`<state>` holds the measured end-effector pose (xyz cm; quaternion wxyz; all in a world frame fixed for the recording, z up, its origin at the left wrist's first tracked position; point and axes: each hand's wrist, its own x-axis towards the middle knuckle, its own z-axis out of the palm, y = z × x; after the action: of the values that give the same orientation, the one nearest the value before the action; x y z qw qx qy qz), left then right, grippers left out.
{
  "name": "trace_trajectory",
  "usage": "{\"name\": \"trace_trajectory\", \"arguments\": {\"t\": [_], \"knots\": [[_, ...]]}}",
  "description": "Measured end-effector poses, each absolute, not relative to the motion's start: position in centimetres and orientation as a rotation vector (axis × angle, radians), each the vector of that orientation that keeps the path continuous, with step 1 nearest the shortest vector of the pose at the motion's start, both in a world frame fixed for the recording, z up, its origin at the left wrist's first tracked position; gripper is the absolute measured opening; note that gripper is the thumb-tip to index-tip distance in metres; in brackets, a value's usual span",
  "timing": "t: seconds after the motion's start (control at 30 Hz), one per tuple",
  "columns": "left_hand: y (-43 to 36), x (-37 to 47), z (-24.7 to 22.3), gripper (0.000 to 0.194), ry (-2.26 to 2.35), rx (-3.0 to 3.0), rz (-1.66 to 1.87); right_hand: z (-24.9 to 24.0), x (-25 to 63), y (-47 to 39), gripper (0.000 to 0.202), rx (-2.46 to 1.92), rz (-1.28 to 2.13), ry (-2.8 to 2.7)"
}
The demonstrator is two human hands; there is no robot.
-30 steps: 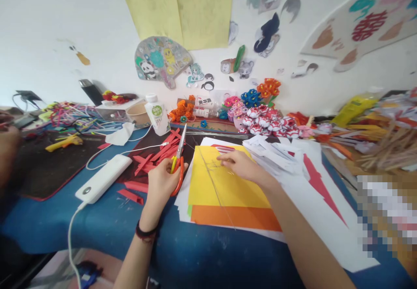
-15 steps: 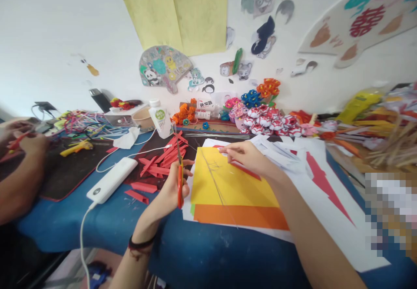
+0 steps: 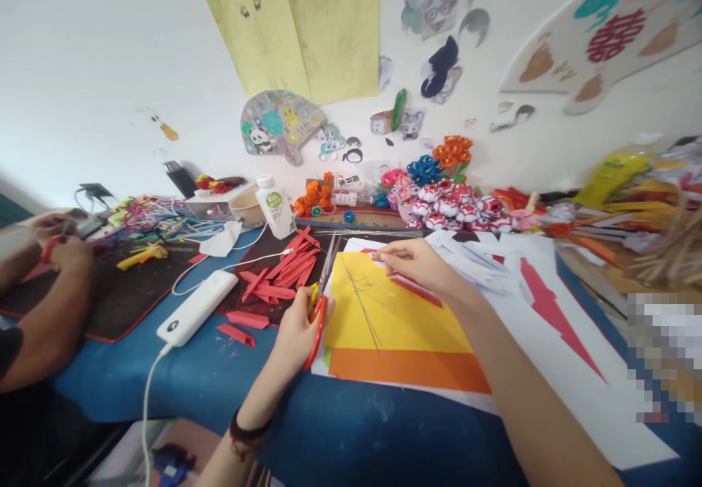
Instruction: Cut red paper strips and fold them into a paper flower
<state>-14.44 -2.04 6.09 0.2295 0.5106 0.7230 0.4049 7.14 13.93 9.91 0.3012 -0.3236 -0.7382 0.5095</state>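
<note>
My left hand (image 3: 299,326) is wrapped round the handles of a pair of scissors (image 3: 319,304) with red-orange and yellow grips. Their blades point up and away, slightly parted. Over the yellow paper (image 3: 395,311), my right hand (image 3: 409,259) has its fingers bent together above a red paper strip (image 3: 417,289); whether it pinches anything is too small to tell. Thin wires (image 3: 362,300) lie across the yellow sheet, with an orange sheet (image 3: 406,371) under its near edge. Folded red strips (image 3: 285,267) are heaped left of the scissors.
A white power bank (image 3: 197,308) with a cable and a white bottle (image 3: 275,205) stand left of centre. Another person's hands (image 3: 69,246) work at the far left near a yellow glue gun (image 3: 141,256). Paper flowers (image 3: 455,205) line the wall; white sheets (image 3: 581,392) lie right.
The scissors have swung from near upright, edge-on, to leaning right with their handles in my left hand's grasp. My right hand is nearly unchanged. The whole view has shifted slightly.
</note>
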Motion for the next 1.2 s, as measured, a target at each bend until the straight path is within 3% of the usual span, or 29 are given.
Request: {"name": "trace_trajectory", "arguments": {"t": [0.33,1.2], "knots": [[-1.7,-13.0,7.5,0.034,2.077,1.504,0.830,9.4,6.5,13.9,0.032,-0.814,1.370,-1.969],[-1.3,-12.9,7.9,0.037,1.950,1.473,0.949,8.7,5.3,13.3,0.027,-0.731,1.299,-2.050]]}}
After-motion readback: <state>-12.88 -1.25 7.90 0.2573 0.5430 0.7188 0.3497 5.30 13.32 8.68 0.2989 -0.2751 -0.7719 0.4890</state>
